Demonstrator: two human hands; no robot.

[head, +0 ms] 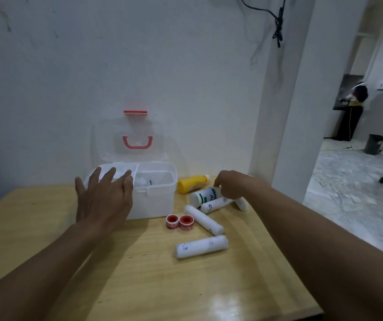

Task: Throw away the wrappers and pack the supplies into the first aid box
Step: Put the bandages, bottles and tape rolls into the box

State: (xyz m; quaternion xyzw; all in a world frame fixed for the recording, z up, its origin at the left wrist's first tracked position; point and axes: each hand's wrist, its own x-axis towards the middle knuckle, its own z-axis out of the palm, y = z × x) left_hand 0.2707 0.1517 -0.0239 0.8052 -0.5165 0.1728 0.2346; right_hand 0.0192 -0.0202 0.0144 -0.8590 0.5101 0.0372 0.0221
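Observation:
The white first aid box stands open at the table's back, its clear lid with a red handle leaning on the wall. My left hand hovers flat with fingers apart over the box's left front. My right hand curls its fingers on a white bottle with green print lying on its side. A yellow bottle lies behind it. Three white bandage rolls and two red tape rolls lie to the right of the box. No wrappers are visible.
The wooden table ends at its right edge near a white pillar. Beyond lies a tiled floor with a dark bin and a person standing far off. A black cable hangs on the wall.

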